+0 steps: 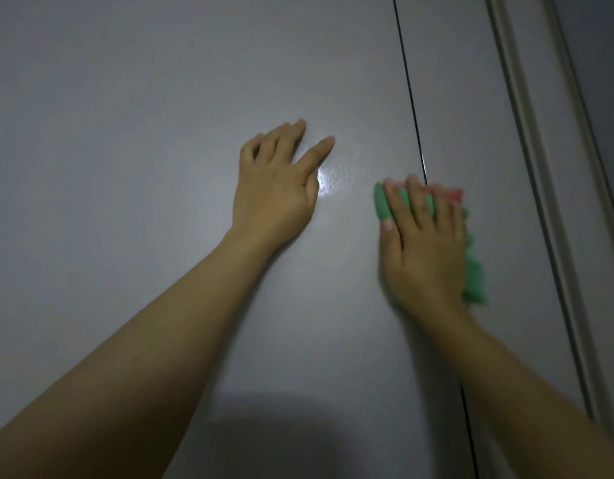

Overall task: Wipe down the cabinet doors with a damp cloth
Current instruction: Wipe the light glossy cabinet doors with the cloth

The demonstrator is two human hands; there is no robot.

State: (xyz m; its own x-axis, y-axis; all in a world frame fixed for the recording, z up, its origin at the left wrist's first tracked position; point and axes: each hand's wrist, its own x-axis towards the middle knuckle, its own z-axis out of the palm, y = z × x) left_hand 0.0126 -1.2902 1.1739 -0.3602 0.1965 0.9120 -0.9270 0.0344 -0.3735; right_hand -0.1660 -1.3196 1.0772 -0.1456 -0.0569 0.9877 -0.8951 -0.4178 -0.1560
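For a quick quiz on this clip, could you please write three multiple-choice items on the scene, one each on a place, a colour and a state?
1. Where is the cloth?
A. Under the right hand, over the seam between the doors
B. Under the left hand
C. Hanging from a handle

2. What colours is the cloth?
A. Blue and white
B. Green with some red
C. Plain yellow

3. How is the left hand?
A. Gripping a bottle
B. Clenched in a fist
C. Fingers fairly straight, resting on the left door

Key: 1 A, the right hand presses it across the dark seam; 2 B, green shows around the hand, red near the fingertips; 3 C, it holds nothing.
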